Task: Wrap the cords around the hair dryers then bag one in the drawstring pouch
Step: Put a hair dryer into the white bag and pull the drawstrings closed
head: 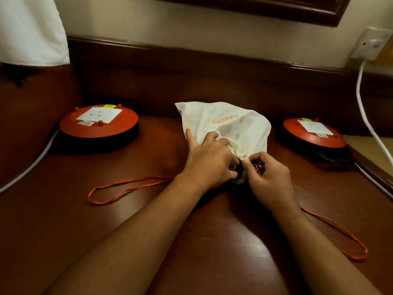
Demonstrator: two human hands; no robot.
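Both forearms come up from the bottom edge, left forearm [138,241] and right forearm [308,241], meeting at the middle of the dark wooden table [63,241].

Far left: white lampshade [32,28] at the top corner. Below it a white cable [27,167] runs to an orange cord reel [97,124] with a white socket plate on top, lying flat.

Left drawstring loop [127,188], orange, lies slack on the table and leads toward the left wrist.

Left hand [209,162] grips the gathered neck of the drawstring pouch [229,124]: index finger out straight on the cloth, other fingers curled in on the bunched fabric. The pouch is white with orange lettering and sits bulging at table centre, its body just beyond the hands and its mouth toward the camera, cinched between both hands. Something dark shows at the mouth [240,173]; can't tell what it is.

Right hand [268,177] is touching the mouth from the right, fingers curled tight, pinching a bit of orange drawstring [258,166] at the neck.

Right drawstring loop [340,237] trails from under the right wrist toward the table's near right edge.

A second orange reel [314,133] sits right of the pouch, apart from it. Another white cable [365,116] runs up to a wall plug [371,47].
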